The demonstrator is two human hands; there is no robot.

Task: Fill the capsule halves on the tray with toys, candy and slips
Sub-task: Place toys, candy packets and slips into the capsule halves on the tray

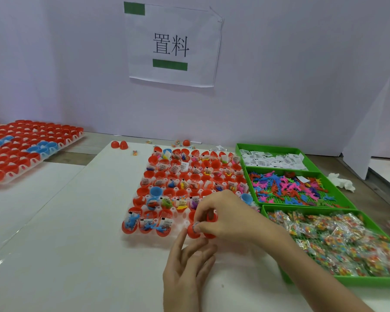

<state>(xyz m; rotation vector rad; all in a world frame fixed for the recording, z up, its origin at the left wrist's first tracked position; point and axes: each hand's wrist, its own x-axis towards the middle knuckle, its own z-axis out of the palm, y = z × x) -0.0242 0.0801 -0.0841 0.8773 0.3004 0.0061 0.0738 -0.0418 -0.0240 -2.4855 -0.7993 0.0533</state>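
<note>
Pinching red plastic capsule half [193, 231] with right hand [223, 218] at near edge of clear moulded tray [185, 222] | left hand [187, 269] slack just below, index fingertip beside it | open white tabletop [65, 244] to left | green plastic bins [286, 275] close on right

- A packing workstation: white paper sign [172, 45] taped to the partition wall.
- Green plastic sorting bins [302, 167] along the table's right edge.
- Clear tray of red capsule halves [185, 188].
</note>
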